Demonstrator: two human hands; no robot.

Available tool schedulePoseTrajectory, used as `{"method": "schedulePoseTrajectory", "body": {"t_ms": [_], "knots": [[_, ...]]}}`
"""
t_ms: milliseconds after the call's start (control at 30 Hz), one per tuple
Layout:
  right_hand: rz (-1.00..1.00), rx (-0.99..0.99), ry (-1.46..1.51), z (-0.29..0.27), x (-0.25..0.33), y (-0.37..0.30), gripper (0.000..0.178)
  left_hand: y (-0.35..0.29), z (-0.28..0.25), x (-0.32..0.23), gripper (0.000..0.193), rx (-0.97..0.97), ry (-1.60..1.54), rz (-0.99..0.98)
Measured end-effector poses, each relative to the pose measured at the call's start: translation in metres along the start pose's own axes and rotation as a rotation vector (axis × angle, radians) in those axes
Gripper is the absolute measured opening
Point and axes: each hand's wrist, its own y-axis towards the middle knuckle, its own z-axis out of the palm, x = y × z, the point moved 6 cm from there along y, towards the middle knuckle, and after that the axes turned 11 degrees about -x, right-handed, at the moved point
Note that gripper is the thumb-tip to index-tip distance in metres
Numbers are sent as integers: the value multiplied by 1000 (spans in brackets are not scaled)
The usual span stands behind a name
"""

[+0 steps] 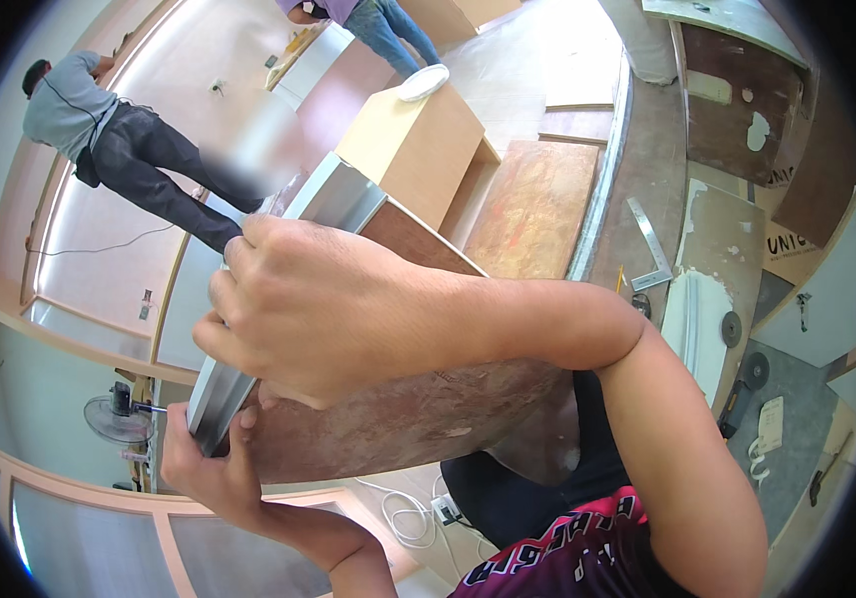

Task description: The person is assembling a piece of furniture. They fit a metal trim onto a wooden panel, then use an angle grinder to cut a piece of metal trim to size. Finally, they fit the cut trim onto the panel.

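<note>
A brown wooden panel [378, 429] lies tilted across in front of me. Along its left edge runs a silver metal edge strip [220, 394], which shows again beyond my wrist [340, 194]. My left hand [210, 466] is closed round the near end of the strip, thumb on the panel side and fingers on the outer side. Farther up, my right hand [293, 304] is bent into a fist against the strip, its forearm crossing over the panel. Whatever its fingers hold is hidden. A small clear, shiny piece [288, 189] shows just beyond that fist.
Ahead stands a light plywood cabinet [408, 145] with a round white lid on top. Two people work beyond, one in grey [74, 105]. At right lie a metal try square [651, 244] and an angle grinder [742, 394]. White cable [408, 513] coils below; a fan [119, 414] stands left.
</note>
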Motion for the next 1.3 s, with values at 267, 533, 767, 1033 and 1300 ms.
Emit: {"method": "schedulePoseTrajectory", "body": {"t_ms": [267,533,767,1033,1300], "knots": [[-118,24,-23,24,42,49,19,-13,-49,32,71,-158,-114,-93],[-22,58,-214,11,117,38,64,-94,-87,49,95,-659,-16,85],[28,129,-278,26,142,30,69,-202,-24,148,86,-629,-1214,-640],[67,163,-359,32,145,26,64,-196,-20,165,69,-655,-1077,-497],[94,137,-371,17,154,14,64,-204,-22,158,69,-752,-1345,-507]]}}
